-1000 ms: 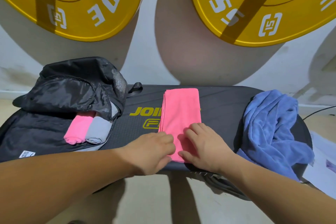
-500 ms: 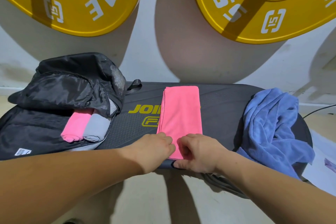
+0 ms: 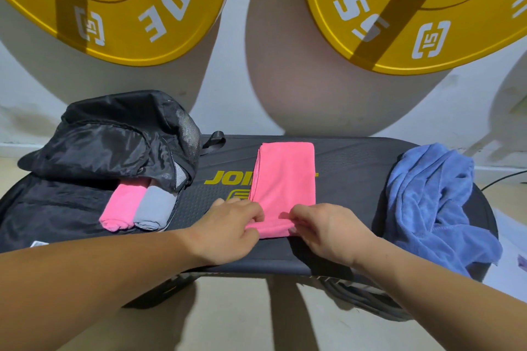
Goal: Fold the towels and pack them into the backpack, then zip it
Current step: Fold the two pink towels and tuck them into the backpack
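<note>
- Head view: the flat pink towel lay lengthwise in the middle of the black board, its near end turned up into a small roll.
- Our left hand pinched the near left corner of that roll with curled fingers, and our right hand pinched the near right corner the same way. Neither hand held anything else.
- The backpack sat open at the left end of the board. A rolled pink towel and a grey towel lay side by side and touching in its mouth.
- The blue towel lay crumpled at the right end, partly hanging over the near edge.
- We judged the roll could go crooked if one hand ran ahead of the other, and a loose roll might not fit beside the two already packed.
- The blue towel could slide off the board if it were nudged. The slack flap of the backpack could droop over the opening and block packing.
- We counted four towels (two pink, one grey, one blue), one backpack, one board and two yellow discs on the far wall.
</note>
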`<control>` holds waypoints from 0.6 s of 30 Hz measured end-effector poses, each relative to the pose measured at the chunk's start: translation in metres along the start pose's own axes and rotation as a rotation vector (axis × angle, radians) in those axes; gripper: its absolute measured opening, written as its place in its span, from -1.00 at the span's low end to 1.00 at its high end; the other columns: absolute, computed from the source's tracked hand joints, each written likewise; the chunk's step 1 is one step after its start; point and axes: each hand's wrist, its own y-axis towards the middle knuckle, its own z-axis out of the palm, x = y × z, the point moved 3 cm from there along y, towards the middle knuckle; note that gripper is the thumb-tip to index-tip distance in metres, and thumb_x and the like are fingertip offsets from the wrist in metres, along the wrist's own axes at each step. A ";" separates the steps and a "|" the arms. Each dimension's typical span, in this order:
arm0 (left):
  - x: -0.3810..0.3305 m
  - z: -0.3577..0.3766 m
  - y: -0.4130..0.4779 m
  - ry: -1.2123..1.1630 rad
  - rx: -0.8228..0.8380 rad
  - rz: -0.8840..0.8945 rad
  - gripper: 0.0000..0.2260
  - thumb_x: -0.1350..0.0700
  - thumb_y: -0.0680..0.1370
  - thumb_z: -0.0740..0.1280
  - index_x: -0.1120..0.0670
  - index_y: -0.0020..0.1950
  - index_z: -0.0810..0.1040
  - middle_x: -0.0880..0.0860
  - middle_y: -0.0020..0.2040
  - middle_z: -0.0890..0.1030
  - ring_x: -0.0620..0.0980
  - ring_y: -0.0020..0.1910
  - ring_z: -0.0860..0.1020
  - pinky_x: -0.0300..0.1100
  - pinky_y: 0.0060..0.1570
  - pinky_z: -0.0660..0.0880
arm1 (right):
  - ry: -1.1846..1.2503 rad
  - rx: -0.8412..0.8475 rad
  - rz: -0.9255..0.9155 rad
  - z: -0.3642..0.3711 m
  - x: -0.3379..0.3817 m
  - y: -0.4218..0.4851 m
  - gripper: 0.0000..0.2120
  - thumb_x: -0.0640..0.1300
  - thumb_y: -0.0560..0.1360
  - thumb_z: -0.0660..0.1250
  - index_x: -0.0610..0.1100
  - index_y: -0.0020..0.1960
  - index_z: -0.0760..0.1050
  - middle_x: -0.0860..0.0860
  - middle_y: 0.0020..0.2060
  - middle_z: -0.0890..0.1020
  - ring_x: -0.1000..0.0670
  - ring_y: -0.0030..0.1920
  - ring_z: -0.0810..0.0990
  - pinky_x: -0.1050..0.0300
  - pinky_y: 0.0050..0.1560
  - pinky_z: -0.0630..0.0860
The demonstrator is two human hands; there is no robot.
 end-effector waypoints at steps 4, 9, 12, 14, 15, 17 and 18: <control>-0.016 0.009 0.000 0.149 -0.065 0.101 -0.54 -0.26 0.46 0.28 -0.13 0.30 0.44 -0.10 0.15 0.47 -0.06 0.19 0.38 -0.04 0.19 0.32 | 0.191 0.067 0.179 0.000 -0.006 0.003 -0.80 0.13 0.60 0.26 0.05 0.06 0.58 0.14 0.04 0.69 0.00 0.06 0.62 0.09 0.00 0.50; -0.006 0.011 0.010 0.075 -0.068 0.143 -0.77 -0.04 0.55 0.23 -0.04 0.13 0.58 0.00 0.03 0.51 0.08 0.08 0.48 -0.01 0.09 0.44 | 0.392 0.151 0.351 0.000 -0.010 0.007 -0.61 -0.07 0.62 0.29 -0.10 -0.37 0.39 -0.02 -0.36 0.47 -0.01 -0.32 0.43 0.29 -0.23 0.39; 0.006 0.010 0.004 -0.179 -0.040 0.077 -0.86 0.03 0.58 0.31 -0.01 0.09 0.61 -0.16 -0.12 0.56 -0.17 -0.12 0.47 -0.20 -0.07 0.43 | 0.424 0.195 0.416 -0.003 -0.013 0.007 -0.59 -0.10 0.61 0.31 -0.10 -0.41 0.36 0.07 -0.44 0.41 0.09 -0.40 0.34 0.39 -0.30 0.37; 0.010 0.007 0.000 -0.360 -0.065 -0.037 -0.94 0.09 0.57 0.40 0.00 0.02 0.64 -0.25 -0.34 0.51 -0.23 -0.33 0.41 -0.32 -0.25 0.35 | 0.498 0.207 0.458 -0.007 -0.017 0.007 -0.64 -0.09 0.57 0.38 -0.10 -0.38 0.46 0.09 -0.43 0.50 0.08 -0.38 0.41 0.40 -0.34 0.38; 0.010 0.006 -0.001 -0.437 -0.068 -0.093 -0.97 0.11 0.56 0.43 0.02 -0.01 0.64 -0.27 -0.41 0.47 -0.23 -0.38 0.39 -0.35 -0.30 0.33 | 0.571 0.205 0.488 -0.010 -0.018 0.007 -0.70 -0.11 0.55 0.42 -0.10 -0.35 0.52 0.06 -0.42 0.55 0.06 -0.38 0.44 0.37 -0.36 0.41; 0.012 0.004 -0.004 -0.526 -0.034 -0.175 -0.96 0.13 0.56 0.43 0.09 -0.03 0.66 -0.24 -0.46 0.46 -0.25 -0.42 0.40 -0.35 -0.32 0.37 | 0.675 0.232 0.542 -0.014 -0.019 0.007 -0.82 -0.15 0.51 0.46 -0.17 -0.25 0.61 0.00 -0.45 0.57 0.03 -0.43 0.48 0.24 -0.43 0.48; 0.012 0.005 -0.004 -0.542 -0.006 -0.201 -0.92 0.14 0.58 0.41 0.13 -0.03 0.66 -0.20 -0.43 0.49 -0.25 -0.40 0.42 -0.30 -0.29 0.44 | 0.674 0.259 0.557 -0.014 -0.019 0.006 -0.84 -0.16 0.50 0.45 -0.22 -0.21 0.63 -0.02 -0.46 0.57 0.04 -0.45 0.49 0.22 -0.44 0.49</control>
